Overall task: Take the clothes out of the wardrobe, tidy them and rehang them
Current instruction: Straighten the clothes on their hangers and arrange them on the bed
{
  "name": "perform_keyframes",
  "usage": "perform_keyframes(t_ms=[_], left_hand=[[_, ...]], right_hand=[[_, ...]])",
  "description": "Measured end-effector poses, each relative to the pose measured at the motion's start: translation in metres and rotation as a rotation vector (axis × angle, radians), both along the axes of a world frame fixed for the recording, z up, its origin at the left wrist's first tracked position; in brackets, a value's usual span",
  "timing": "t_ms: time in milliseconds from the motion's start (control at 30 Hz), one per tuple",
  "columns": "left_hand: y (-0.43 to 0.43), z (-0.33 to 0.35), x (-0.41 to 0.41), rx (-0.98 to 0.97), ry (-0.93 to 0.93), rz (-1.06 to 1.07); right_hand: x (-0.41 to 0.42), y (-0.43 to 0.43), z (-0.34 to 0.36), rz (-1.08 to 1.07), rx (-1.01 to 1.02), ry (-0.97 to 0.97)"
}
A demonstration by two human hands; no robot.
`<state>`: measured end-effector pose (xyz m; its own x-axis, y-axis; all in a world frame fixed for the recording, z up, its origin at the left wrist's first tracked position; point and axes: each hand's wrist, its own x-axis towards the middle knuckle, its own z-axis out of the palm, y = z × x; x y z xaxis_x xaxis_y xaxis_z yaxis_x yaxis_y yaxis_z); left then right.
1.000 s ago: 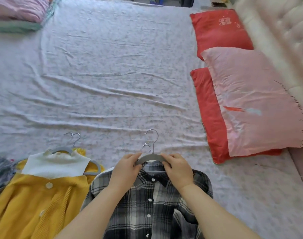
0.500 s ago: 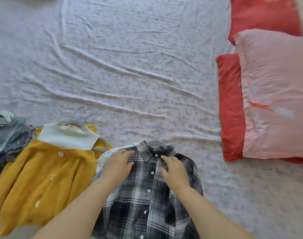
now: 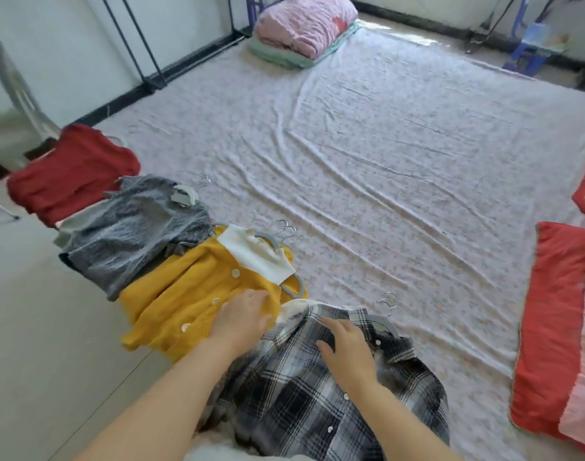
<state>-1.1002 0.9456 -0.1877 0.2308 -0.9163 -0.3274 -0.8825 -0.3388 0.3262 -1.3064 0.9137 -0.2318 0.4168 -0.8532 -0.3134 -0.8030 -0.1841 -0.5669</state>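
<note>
A black-and-white plaid shirt (image 3: 304,400) lies on its grey hanger (image 3: 385,322) at the near edge of the bed. My right hand (image 3: 346,352) rests flat on the shirt's chest, fingers spread. My left hand (image 3: 242,319) lies open where the shirt's left shoulder meets the yellow cardigan (image 3: 188,294). The cardigan, with a white top (image 3: 256,256) inside it, sits on a grey hanger to the left. Further left lie a grey knit garment (image 3: 134,227) and a red garment (image 3: 68,171), each on a hanger.
The floral bedsheet (image 3: 367,161) spreads beyond the clothes. Red and pink pillows (image 3: 557,327) line the right side. Folded pink bedding (image 3: 304,24) lies at the far end. A dark metal rack frame (image 3: 144,38) stands at the far left beside a chair (image 3: 15,94).
The view has swung left and up, bringing the grey and red garments into sight. My hands have slid down from the shirt's collar; the left one now touches the cardigan's edge.
</note>
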Motion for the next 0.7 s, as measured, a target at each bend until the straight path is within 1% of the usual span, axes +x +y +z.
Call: perform_keyframes(t_ms=[200,367,700], left_hand=[[0.071,0.012,0.089,-0.013,-0.023,0.238],[0.137,0.011,0.168,-0.007,-0.001,0.412],[0.260,0.007,0.365,0.025,-0.014,0.562]], right_hand=[[0.093,0.015,0.019,0.226,-0.046,-0.011],[0.179,0.044,0.024,0.366,-0.084,0.047],[0.386,0.122,0.029,0.511,-0.110,0.126]])
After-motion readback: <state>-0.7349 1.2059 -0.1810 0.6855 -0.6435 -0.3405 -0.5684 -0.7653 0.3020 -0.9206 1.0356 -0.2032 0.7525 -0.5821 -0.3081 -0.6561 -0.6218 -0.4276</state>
